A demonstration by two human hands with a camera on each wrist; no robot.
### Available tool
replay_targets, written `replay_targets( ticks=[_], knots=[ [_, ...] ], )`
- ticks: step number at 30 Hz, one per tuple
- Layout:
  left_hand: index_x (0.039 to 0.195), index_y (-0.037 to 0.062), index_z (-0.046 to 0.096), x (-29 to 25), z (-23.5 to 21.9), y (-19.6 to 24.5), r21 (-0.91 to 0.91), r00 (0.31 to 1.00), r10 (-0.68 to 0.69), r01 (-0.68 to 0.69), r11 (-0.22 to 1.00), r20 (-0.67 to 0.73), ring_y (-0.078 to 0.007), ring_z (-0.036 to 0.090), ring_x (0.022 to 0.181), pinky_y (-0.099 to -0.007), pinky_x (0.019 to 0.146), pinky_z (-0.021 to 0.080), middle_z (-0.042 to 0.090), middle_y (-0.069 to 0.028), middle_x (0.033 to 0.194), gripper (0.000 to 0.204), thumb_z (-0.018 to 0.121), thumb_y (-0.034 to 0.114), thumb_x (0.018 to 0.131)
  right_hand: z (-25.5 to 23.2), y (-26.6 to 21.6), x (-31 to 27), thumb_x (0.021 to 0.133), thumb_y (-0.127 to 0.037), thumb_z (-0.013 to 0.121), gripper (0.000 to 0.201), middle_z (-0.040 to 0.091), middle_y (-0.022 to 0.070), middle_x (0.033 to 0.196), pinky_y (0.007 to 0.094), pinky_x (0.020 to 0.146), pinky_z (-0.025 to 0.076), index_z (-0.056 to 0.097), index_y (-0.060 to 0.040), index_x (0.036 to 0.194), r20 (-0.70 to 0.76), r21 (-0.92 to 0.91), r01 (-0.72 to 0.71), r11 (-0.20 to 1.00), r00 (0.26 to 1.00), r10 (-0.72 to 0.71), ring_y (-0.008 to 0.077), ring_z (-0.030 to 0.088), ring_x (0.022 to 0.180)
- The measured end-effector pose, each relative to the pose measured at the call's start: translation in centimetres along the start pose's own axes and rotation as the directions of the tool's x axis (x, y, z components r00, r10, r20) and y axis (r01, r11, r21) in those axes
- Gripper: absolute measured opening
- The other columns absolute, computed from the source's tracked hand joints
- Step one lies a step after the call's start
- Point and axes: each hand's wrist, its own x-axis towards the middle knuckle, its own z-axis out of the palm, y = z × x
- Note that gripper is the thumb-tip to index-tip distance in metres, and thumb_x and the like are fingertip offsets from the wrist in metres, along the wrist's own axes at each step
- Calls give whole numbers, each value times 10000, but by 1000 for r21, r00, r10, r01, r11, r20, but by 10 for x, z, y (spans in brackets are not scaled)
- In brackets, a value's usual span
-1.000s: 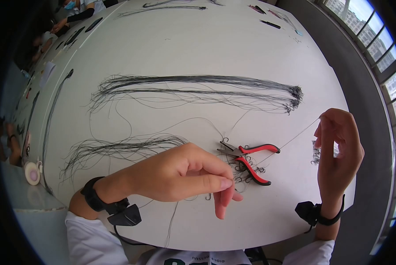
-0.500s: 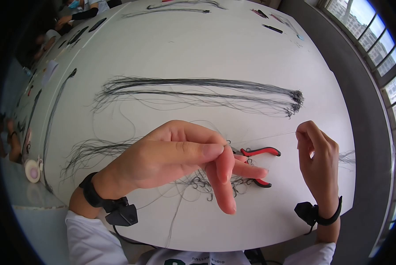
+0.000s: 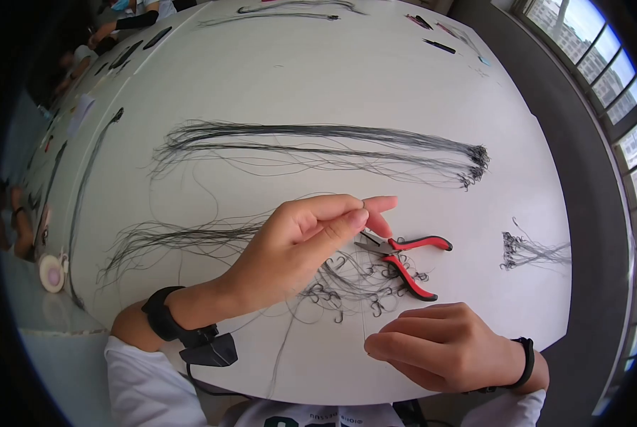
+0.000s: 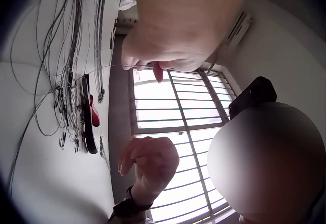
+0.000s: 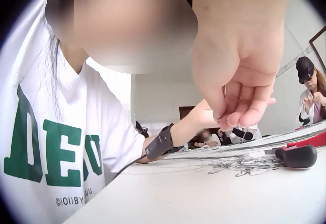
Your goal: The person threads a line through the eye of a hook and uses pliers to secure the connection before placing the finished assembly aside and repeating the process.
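In the head view my left hand (image 3: 290, 249) is raised over the table, thumb and forefinger pinching a tiny dark fishhook, mostly hidden by the fingertips. Low on the right, my right hand (image 3: 450, 349) has its fingers curled and pinches a thin fishing line (image 3: 364, 324) that runs up toward the left hand. Red-and-black pliers (image 3: 425, 243) lie with jaws apart just right of the left fingertips. Beneath and beside them spreads a tangle of hooks with lines (image 3: 325, 292). The right wrist view shows the right fingertips (image 5: 235, 119) bunched above the table.
A long bundle of hooked lines (image 3: 318, 131) stretches across the table's middle. Another bundle (image 3: 183, 233) lies left, behind my left forearm. More hooks (image 3: 515, 249) sit near the right edge. A white round spool (image 3: 51, 275) stands far left. Other people sit beyond the table's left side.
My right hand has come down and inward from the right, with the line now running steeply between the hands. My left hand first shifted left, then turned so its fingers point up and right.
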Motion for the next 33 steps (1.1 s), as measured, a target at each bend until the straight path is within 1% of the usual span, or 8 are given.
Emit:
replay_targets(
  ticks=[4, 7, 14, 17, 22, 27, 29, 33],
  knots=[
    [1021, -47, 599, -6, 12, -8, 166, 996, 43, -56, 984, 81, -219, 594, 1053, -302, 913, 439, 565, -197, 1207, 247, 427, 122, 967, -26, -8, 15, 770, 75, 601, 86, 612, 97, 700, 260, 494, 500, 544, 29, 815, -263, 175, -60, 983, 959, 105, 185, 623, 571],
    [976, -80, 602, -9, 12, 16, 144, 920, -258, 224, 964, 295, -185, 663, 619, -258, 626, 507, 665, -153, 897, 229, 432, 71, 949, -40, -6, 16, 796, 131, 536, 74, 597, 84, 722, 228, 556, 507, 551, 73, 839, -477, 312, -210, 926, 808, 344, 130, 618, 607],
    [972, -56, 601, -5, -5, 21, -96, 856, -238, 314, 945, 458, -240, 679, 728, -314, 655, 524, 657, -203, 933, 305, 383, 157, 967, -36, 28, 1, 818, 58, 574, 83, 586, 88, 705, 263, 512, 457, 542, -6, 860, -496, -275, -408, 871, 836, 235, 189, 594, 566],
    [1043, -27, 547, -5, 1, 15, -510, 965, -169, 250, 823, 201, -314, 580, 1086, -369, 888, 488, 578, -233, 1155, 331, 360, 240, 988, -18, 37, -3, 778, 39, 615, 121, 579, 104, 704, 305, 501, 455, 535, 0, 859, -392, -437, -291, 851, 913, 111, 267, 572, 601],
    [1049, -31, 560, -5, 9, -7, -562, 988, -145, 152, 813, 58, -295, 448, 1240, -365, 1044, 370, 469, -227, 1303, 305, 345, 179, 992, 18, 27, -4, 704, 0, 610, 212, 492, 61, 712, 290, 473, 437, 523, 23, 896, -146, -436, -51, 899, 989, -15, 176, 521, 589],
    [1063, -73, 592, -10, 18, -10, -11, 989, -134, 135, 991, 64, -156, 570, 1053, -270, 924, 448, 605, -162, 1141, 270, 415, 110, 971, 13, 12, 7, 674, -23, 594, 226, 453, 46, 683, 274, 476, 433, 525, 28, 883, -111, -458, 18, 889, 991, -77, 148, 504, 592],
    [1024, -45, 610, -12, 19, -7, 315, 986, -152, 125, 941, 63, -161, 646, 841, -266, 761, 500, 674, -123, 932, 194, 476, 58, 930, 6, 8, 9, 677, 25, 634, 219, 573, 94, 754, 304, 533, 489, 566, 48, 884, -95, -446, -10, 895, 995, -37, 207, 581, 614],
    [974, -33, 607, -15, 18, 3, 575, 975, -106, -28, 817, 197, -236, 652, 718, -293, 639, 498, 656, -148, 820, 138, 546, 18, 861, 1, 12, 7, 642, -27, 598, 223, 461, 45, 689, 254, 498, 437, 544, 36, 849, -70, -559, 78, 826, 988, -141, 141, 498, 591]
  ],
)
